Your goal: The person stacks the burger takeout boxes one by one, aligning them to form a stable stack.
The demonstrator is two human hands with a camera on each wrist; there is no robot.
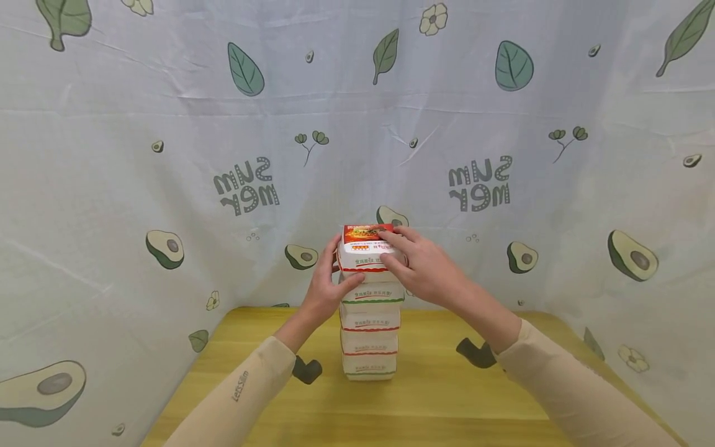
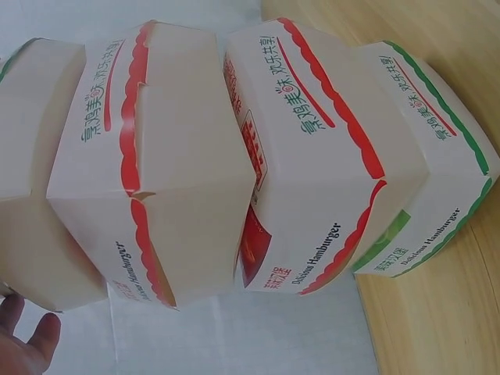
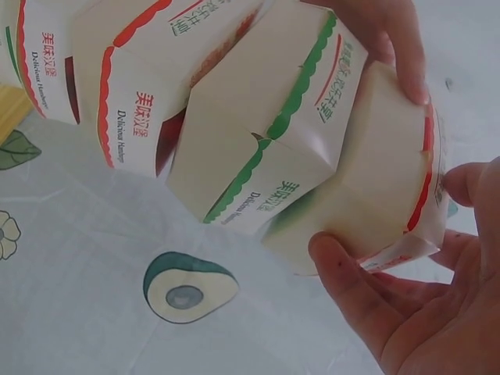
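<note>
Fingers (image 1: pixel 332 249) of my left hand (image 1: pixel 323 293) wrap the left side of the topmost carton (image 1: pixel 365 251), a white card burger box with scalloped red trim and a red picture on its lid, my thumb against its front. My right hand (image 1: pixel 432 273) grips the right side, one finger lying over the lid. Both are parted only as far as the card requires.

Behind everything hangs a pale cloth (image 1: pixel 357 112) printed with avocados and leaves; below it spreads the yellow wood-grain counter (image 1: pixel 268 403). Near the middle of that counter stands a tower (image 1: pixel 370 320) of five such cartons, trimmed red or green, mine at its peak. Its edges don't line up perfectly, so I judge a sideways shove or an uneven release could send it leaning, even tumbling.

Directly beneath my carton sits the green-trimmed white carton (image 3: pixel 266 133). They touch, but I can't tell whether the upper one's full weight rests there. My left fingertips hang low enough that they might snag the lower one and drag it askew. Pressing too hard could buckle the thin card, perhaps starting at the small open notch (image 3: pixel 260 137) in its lid seam.
</note>
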